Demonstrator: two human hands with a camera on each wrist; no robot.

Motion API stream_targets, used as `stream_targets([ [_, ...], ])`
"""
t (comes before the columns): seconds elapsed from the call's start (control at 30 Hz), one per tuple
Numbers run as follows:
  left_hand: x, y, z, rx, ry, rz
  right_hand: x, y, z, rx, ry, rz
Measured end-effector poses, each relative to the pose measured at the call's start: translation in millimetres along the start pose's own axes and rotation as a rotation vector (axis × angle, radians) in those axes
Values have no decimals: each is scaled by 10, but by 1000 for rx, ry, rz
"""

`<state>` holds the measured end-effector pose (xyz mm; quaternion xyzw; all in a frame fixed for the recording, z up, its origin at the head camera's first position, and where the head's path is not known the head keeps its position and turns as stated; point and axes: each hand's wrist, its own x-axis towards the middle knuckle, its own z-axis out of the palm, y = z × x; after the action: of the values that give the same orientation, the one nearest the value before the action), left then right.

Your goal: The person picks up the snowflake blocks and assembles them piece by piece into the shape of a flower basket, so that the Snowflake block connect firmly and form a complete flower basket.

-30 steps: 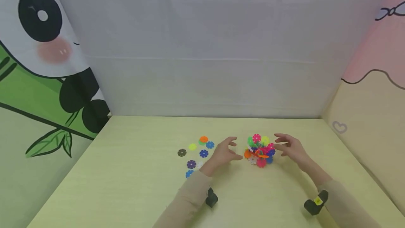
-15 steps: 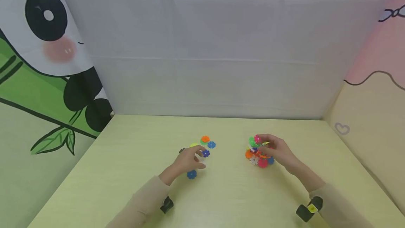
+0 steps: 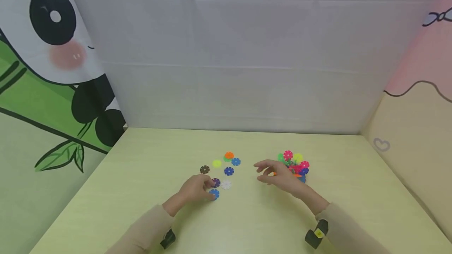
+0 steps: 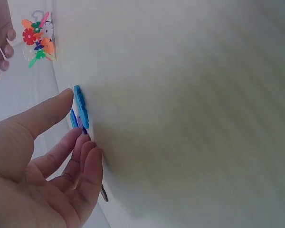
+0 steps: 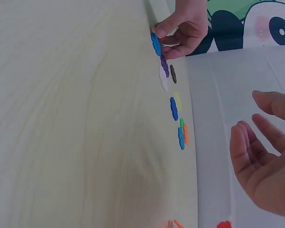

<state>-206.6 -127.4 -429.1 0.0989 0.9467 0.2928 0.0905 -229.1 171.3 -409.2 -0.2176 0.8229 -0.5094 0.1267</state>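
Observation:
Close to the table surface, my left hand [image 3: 195, 188] reaches in among loose snowflake-shaped building discs. Its thumb tip is at the edge of a light blue disc [image 3: 215, 195], which lies flat, and its fingertips are by a purple disc [image 3: 216, 183]. In the left wrist view a gap shows between thumb and fingers [image 4: 90, 178]. My right hand [image 3: 282, 176] hovers left of a cluster of joined discs [image 3: 296, 167], partly covering it. Fingers and thumb stand apart with nothing between them in the right wrist view [image 5: 268, 156].
More loose discs lie near the left hand: white [image 3: 226, 184], dark blue [image 3: 229, 171], brown [image 3: 204, 169], yellow [image 3: 216, 163], and an orange one [image 3: 229, 155] overlapping a green. Another blue disc [image 3: 236, 162] lies beside them. A white backdrop [image 3: 226, 89] rises behind the table [image 3: 141, 167].
My left hand has moved left from beside the cluster, then down to the light blue and purple discs. My right hand went to the cluster and then left past it.

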Motion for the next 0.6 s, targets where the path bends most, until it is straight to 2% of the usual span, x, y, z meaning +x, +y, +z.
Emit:
stream_targets([
  [0.27,-11,33,1,31,-8,35,480,26,337,-72,-100,-79],
  [0.47,3,-14,29,-24,-63,61,771,148,570,-141,-217,-30],
  [0.6,15,-14,44,-27,-69,71,856,189,677,-188,-227,-24],
])
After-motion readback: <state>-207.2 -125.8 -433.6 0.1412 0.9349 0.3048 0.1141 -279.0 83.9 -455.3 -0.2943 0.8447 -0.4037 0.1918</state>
